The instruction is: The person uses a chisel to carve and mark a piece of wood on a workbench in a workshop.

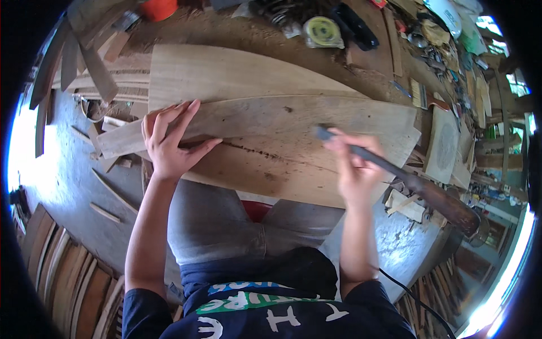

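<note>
A curved wooden board (254, 116) lies over a wider plank (293, 175) with a dark cracked streak across it. My left hand (172, 135) rests on the board's left part, fingers spread and thumb stretched out to the right. My right hand (357, 164) is closed around the dark shaft of a long chisel-like tool (435, 198). Its brown wooden handle points down to the right. The blunt-looking dark front end is at the board's right part, blurred, so I cannot tell whether it touches the wood.
Behind lies another pale board (197, 68). A yellow tape roll (324, 31), a black case (354, 27) and an orange container (159, 9) stand at the back. A paintbrush (419, 94) lies to the right. Wood strips (70, 282) are stacked at the lower left.
</note>
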`<state>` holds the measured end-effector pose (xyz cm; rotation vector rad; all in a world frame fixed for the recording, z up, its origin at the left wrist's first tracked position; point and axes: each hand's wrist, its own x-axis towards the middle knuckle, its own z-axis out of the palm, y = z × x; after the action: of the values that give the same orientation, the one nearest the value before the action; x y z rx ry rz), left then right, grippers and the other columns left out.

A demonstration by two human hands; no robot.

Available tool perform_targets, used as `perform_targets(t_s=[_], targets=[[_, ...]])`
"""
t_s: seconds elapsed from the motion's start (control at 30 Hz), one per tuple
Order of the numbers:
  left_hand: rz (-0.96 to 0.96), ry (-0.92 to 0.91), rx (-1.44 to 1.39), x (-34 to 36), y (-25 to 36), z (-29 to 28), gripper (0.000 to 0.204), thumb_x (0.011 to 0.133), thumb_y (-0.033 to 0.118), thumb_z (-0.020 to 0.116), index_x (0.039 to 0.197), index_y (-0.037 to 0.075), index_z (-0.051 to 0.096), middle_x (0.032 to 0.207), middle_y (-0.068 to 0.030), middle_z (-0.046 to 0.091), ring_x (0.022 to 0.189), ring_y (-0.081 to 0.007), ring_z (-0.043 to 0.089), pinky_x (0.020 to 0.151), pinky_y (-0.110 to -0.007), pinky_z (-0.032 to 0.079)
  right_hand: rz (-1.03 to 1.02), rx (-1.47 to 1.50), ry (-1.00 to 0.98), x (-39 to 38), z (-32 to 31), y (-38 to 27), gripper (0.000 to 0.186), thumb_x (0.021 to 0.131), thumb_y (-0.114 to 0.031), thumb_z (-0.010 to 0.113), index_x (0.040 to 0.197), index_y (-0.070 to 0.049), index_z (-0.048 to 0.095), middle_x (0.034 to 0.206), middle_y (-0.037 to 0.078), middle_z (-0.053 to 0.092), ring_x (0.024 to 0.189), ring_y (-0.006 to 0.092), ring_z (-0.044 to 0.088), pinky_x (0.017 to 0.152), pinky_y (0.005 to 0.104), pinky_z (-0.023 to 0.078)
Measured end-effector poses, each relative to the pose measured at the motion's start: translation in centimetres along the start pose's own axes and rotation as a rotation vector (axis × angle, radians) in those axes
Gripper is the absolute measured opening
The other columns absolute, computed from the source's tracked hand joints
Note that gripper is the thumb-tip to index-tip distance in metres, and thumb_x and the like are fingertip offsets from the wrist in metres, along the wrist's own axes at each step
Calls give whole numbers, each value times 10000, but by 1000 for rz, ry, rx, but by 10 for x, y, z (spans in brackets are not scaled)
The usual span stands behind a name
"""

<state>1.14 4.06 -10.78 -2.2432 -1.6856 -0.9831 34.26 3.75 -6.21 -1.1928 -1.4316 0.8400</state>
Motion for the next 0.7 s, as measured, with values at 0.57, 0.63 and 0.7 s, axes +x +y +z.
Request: perform_targets(t_s=[0.57, 0.63, 0.7], targets=[[-38, -7, -31, 1, 2, 1, 719, 576, 448, 892, 1225, 185, 729, 1128, 18, 646, 1045, -243, 586, 950, -404, 464, 144, 49, 162, 30, -7, -11, 107, 958, -26, 657, 985, 38, 576, 948, 217, 709, 853, 252, 741, 706, 336, 654], [-18, 21, -4, -1, -2, -2, 718, 577, 438, 895, 1226, 179, 728, 1119, 12, 648, 1034, -244, 589, 934, -398, 473, 97, 105, 190, 33, 7, -10, 110, 961, -21, 648, 994, 24, 554, 998, 255, 702, 811, 292, 747, 680, 341, 660], [-23, 38, -29, -3, -6, 1, 724, 576, 442, 893, 1226, 171, 728, 1117, 7, 648, 1028, -244, 591, 921, -395, 479, 41, 83, 185, 31, 22, -9, 122, 965, -26, 646, 999, 24, 540, 1001, 258, 699, 812, 300, 746, 679, 349, 661]])
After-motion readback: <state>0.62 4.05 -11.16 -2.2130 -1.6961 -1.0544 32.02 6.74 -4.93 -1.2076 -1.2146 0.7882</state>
